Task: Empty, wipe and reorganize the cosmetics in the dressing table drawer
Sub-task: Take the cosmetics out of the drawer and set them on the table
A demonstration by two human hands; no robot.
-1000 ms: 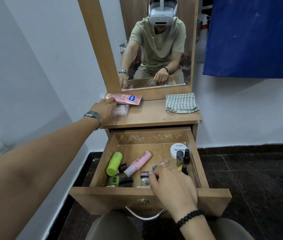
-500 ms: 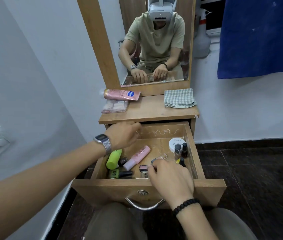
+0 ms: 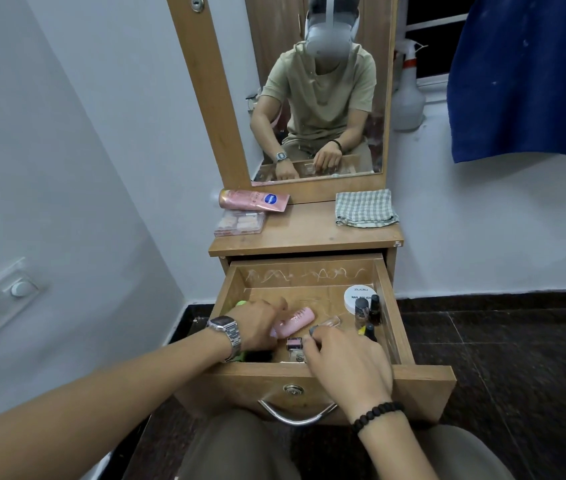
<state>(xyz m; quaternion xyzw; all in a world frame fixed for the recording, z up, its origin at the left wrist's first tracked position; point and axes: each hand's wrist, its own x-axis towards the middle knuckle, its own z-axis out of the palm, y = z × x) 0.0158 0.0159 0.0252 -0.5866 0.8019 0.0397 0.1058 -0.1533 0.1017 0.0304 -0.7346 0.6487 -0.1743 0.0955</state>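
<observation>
While the drawer (image 3: 413, 372) is standing open at lower centre, the left hand (image 3: 257, 323) is lying curled over the pink bottle (image 3: 295, 322); whether its fingers are gripping it cannot be told. The right hand (image 3: 347, 362) is bending its fingertips onto small bottles at the drawer's front. Nail polish bottles (image 3: 368, 311) are standing at the drawer's right side.

White jar (image 3: 359, 295) lid reads "ZUDIO NAIL POLISH".
</observation>
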